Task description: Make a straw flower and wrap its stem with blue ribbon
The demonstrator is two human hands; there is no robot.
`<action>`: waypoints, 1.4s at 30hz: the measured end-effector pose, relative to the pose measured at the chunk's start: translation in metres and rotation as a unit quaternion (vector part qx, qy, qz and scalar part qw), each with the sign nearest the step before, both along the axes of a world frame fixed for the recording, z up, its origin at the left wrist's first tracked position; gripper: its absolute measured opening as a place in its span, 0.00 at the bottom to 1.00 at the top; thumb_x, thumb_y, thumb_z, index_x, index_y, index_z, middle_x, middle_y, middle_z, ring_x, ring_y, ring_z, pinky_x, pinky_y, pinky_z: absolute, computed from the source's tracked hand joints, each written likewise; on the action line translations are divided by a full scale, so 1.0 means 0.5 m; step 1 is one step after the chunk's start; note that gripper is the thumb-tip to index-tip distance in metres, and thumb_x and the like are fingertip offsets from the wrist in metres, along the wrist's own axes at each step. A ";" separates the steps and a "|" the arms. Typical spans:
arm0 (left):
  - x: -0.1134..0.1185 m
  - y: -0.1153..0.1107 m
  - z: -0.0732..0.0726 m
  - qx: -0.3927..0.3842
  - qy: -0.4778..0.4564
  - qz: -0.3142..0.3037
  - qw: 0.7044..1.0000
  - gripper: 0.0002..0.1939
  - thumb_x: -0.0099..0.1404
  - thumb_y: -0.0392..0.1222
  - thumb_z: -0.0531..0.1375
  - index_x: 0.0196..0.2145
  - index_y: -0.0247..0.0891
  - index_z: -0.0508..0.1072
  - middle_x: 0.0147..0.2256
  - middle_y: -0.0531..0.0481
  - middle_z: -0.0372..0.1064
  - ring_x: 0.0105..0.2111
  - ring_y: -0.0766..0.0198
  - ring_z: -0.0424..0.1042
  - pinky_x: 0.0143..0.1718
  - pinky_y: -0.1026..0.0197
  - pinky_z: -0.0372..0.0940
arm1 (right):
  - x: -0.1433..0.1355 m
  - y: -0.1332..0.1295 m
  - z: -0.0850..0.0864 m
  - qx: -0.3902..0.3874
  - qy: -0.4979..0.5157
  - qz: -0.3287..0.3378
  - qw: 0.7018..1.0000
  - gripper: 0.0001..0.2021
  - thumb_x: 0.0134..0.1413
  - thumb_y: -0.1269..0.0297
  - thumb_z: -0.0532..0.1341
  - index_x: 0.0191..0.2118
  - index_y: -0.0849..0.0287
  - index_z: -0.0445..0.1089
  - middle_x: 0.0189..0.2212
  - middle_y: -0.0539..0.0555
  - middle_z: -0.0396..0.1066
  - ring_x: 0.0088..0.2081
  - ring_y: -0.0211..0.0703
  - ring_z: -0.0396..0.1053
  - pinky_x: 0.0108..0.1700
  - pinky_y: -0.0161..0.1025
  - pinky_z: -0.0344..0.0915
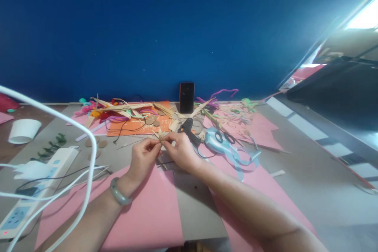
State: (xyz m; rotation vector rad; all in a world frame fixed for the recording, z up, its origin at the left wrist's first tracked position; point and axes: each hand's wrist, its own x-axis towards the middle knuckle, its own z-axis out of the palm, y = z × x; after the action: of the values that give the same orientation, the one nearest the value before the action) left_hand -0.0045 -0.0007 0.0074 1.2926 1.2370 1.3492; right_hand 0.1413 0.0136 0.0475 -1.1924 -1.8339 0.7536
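While our left hand [144, 155] and right hand [182, 150] pinch the straw-coloured strip bundle [160, 135], we advise light, even fingertip pressure.

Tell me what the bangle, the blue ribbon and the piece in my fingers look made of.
Bangle: perhaps polished stone or glass, pale grey-green with soft highlights. Blue ribbon: probably satin, smooth with a sheen. Held piece: likely dried husk or straw, matte tan, spiky-tipped.

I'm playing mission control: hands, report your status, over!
Left hand and right hand pinching pale straw piece together. Black tool just beyond right hand. White cable crossing in front of left forearm.
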 end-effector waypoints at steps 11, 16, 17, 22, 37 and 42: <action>0.000 -0.002 0.002 0.027 0.041 0.006 0.999 0.05 0.57 0.38 0.63 0.28 0.34 0.77 0.23 0.51 0.73 0.23 0.66 0.70 0.28 0.65 0.64 | 0.000 0.000 -0.007 0.010 -0.013 0.012 1.000 0.07 0.45 0.76 0.58 0.26 0.61 0.73 0.24 0.51 0.74 0.28 0.40 0.70 0.33 0.33 0.62; 0.000 -0.002 0.002 0.019 0.033 0.009 0.999 0.05 0.56 0.39 0.63 0.27 0.34 0.77 0.23 0.50 0.74 0.24 0.65 0.70 0.28 0.65 0.64 | -0.001 -0.002 -0.005 0.021 -0.023 0.008 0.999 0.08 0.42 0.77 0.57 0.27 0.62 0.73 0.25 0.52 0.74 0.29 0.40 0.69 0.33 0.34 0.62; 0.000 -0.002 0.002 0.019 0.035 0.009 0.999 0.05 0.56 0.39 0.63 0.27 0.34 0.77 0.24 0.50 0.74 0.24 0.65 0.70 0.28 0.65 0.64 | -0.002 -0.003 -0.005 0.025 -0.025 0.008 0.999 0.07 0.42 0.76 0.58 0.27 0.62 0.73 0.25 0.52 0.74 0.29 0.41 0.69 0.33 0.34 0.61; 0.000 -0.003 0.002 0.035 0.062 0.008 0.997 0.05 0.57 0.38 0.62 0.27 0.34 0.76 0.24 0.50 0.74 0.25 0.65 0.70 0.28 0.65 0.64 | -0.005 -0.005 -0.004 0.042 -0.025 0.011 0.999 0.06 0.41 0.77 0.58 0.25 0.62 0.71 0.24 0.51 0.73 0.28 0.40 0.68 0.34 0.34 0.61; -0.011 0.010 -0.013 -0.001 -0.019 0.007 1.000 0.11 0.57 0.45 0.65 0.34 0.33 0.76 0.26 0.48 0.75 0.26 0.63 0.73 0.30 0.62 0.67 | -0.009 0.001 -0.008 -0.058 0.060 -0.027 0.996 0.10 0.44 0.73 0.56 0.31 0.62 0.75 0.29 0.52 0.76 0.32 0.41 0.72 0.35 0.34 0.65; -0.006 0.013 -0.015 -0.013 -0.084 0.008 0.996 0.13 0.55 0.44 0.67 0.34 0.33 0.75 0.25 0.49 0.74 0.25 0.63 0.73 0.30 0.61 0.67 | -0.007 0.007 -0.012 -0.057 0.082 -0.028 0.995 0.10 0.45 0.72 0.56 0.31 0.62 0.75 0.29 0.52 0.76 0.33 0.41 0.72 0.39 0.36 0.66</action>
State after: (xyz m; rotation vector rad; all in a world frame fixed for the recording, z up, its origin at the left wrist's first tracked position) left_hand -0.0074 0.0059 -0.0003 1.1279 1.1471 1.4193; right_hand 0.1380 0.0173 0.0414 -1.2121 -1.6344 0.9060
